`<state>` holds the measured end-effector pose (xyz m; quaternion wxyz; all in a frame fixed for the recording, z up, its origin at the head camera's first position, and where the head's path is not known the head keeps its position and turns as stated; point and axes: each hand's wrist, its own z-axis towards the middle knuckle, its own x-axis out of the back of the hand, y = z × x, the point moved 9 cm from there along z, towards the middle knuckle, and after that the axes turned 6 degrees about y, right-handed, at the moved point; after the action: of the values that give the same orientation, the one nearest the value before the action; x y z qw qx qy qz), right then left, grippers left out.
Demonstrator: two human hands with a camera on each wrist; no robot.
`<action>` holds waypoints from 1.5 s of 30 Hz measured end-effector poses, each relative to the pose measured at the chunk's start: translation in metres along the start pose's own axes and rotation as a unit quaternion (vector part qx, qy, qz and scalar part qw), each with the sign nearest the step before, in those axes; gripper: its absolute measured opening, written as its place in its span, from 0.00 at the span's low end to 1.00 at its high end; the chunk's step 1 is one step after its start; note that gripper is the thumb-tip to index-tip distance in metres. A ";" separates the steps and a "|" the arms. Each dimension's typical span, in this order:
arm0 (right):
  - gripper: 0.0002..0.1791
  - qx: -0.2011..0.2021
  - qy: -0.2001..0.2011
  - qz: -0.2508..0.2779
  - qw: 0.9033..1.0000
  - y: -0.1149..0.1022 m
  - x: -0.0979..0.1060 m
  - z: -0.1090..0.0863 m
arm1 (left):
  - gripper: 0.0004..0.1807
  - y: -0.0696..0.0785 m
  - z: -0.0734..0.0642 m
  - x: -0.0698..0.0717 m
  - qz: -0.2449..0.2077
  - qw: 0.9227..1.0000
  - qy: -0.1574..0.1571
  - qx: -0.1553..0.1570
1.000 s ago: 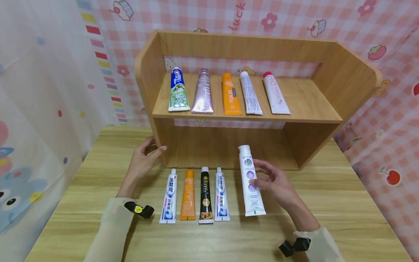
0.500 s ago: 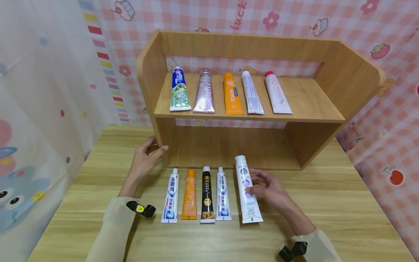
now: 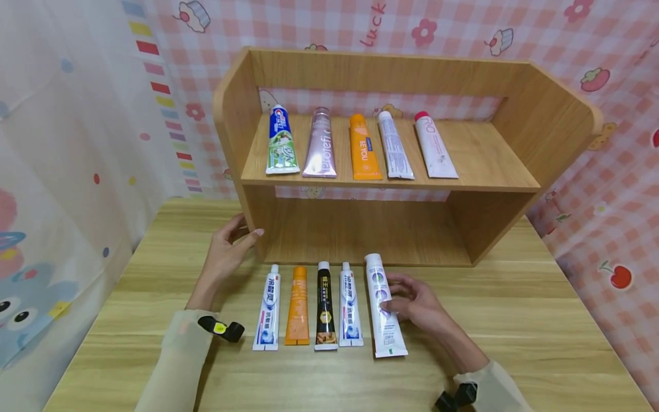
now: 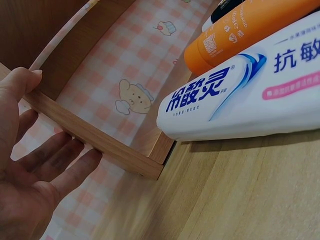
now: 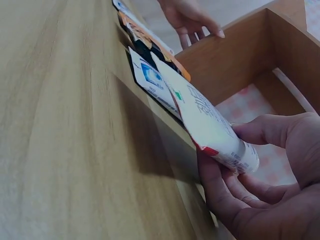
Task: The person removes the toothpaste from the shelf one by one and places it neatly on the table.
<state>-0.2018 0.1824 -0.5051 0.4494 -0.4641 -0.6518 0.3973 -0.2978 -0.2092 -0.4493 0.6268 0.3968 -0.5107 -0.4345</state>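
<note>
My right hand pinches a white toothpaste tube with purple round marks, thumb on top and fingers beneath. In the right wrist view this tube is tilted and casts a shadow on the tabletop. Left of it lie a white-and-blue toothpaste tube, a black tube, an orange tube and another white-and-blue tube, side by side. My left hand holds the side panel of a wooden shelf, thumb at the front edge, fingers along the outer side.
On the upper board stand or lean a blue-green tube, a pinkish metallic tube, an orange tube, a white tube and a red-capped tube. A checked cloth hangs behind the shelf.
My right hand has brought the white tube toward me, slightly left and downward, beside the row of tubes. The left hand stays at the shelf's side panel.
</note>
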 end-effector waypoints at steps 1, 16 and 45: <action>0.38 -0.001 0.000 -0.002 1.000 0.000 -0.001 0.000 | 0.35 0.000 0.000 0.000 -0.001 1.000 0.000 -0.001; 0.41 -0.019 0.025 -0.067 0.997 -0.003 -0.010 -0.001 | 0.34 0.003 0.000 -0.001 -0.002 1.000 0.001 -0.009; 0.29 0.008 0.033 -0.209 0.977 -0.025 0.000 -0.012 | 0.35 0.004 -0.001 0.000 -0.007 1.000 -0.002 0.002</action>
<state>-0.1961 0.1772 -0.4785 0.5471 -0.3267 -0.7164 0.2842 -0.2961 -0.2076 -0.4460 0.6222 0.4007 -0.5096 -0.4388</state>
